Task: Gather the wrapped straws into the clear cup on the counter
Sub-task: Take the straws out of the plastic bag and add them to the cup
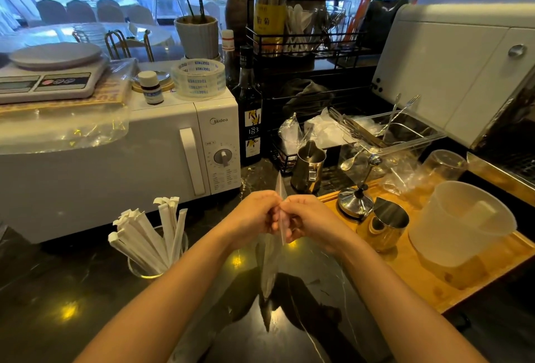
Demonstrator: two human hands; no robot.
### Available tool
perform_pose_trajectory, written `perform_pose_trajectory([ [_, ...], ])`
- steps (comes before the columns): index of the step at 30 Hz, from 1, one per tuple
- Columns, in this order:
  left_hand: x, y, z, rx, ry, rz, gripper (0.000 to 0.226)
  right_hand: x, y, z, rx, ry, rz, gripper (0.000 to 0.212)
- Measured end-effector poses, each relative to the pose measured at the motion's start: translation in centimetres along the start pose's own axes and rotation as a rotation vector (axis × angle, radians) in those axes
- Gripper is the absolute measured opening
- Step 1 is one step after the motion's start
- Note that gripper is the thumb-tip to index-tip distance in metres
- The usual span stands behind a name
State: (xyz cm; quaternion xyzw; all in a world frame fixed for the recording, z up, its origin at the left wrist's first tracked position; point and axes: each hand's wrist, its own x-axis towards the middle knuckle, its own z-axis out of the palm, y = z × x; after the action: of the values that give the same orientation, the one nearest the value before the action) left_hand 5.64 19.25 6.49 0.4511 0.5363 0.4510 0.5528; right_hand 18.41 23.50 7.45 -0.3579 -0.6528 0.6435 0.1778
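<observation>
Fingers (pixel 267 219) of both hands are pinched together at centre frame, clamped on a clear plastic sleeve (pixel 268 264) w/ pale wrapped straws inside; left hand (pixel 253 216) and right hand (pixel 308 222) meet knuckle to knuckle, thumbs on top. Sleeve's top edge pokes up above the hands, rest hangs down below them toward the dark glossy worktop (pixel 86 299); can't tell if the lower tip touches it. Clear cup (pixel 153 258) stands on the worktop left of the left forearm, just in front of the white microwave (pixel 121 157), already holding a fan of white wrapped straws (pixel 144 232) leaning mostly up and to the left, a few upright at the back. On top of the microwave: kitchen scale (pixel 49 78), small white-capped bottle (pixel 150 87), roll of clear tape (pixel 198 77), crumpled clear plastic draped over the front left edge. Dark syrup bottle (pixel 250 110) stands just right of the microwave. Right of the hands, a wooden tray (pixel 419 278) carries a steel pitcher (pixel 385 225), a frosted plastic measuring jug (pixel 460 223) and a chrome domed piece w/ a stem. Another steel pitcher (pixel 308 165) sits behind the hands, near a black wire rack and a clear bin of forks & spoons (pixel 399 131). Large white appliance fills the upper right.
</observation>
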Motion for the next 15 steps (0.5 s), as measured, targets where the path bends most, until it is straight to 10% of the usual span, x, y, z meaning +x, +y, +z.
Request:
perform_pose_trajectory([
  [15,0.0,0.6,1.2,-0.303,0.129,0.096,0.035,1.0,1.0,0.5,0.460,0.143,-0.149,0.044],
])
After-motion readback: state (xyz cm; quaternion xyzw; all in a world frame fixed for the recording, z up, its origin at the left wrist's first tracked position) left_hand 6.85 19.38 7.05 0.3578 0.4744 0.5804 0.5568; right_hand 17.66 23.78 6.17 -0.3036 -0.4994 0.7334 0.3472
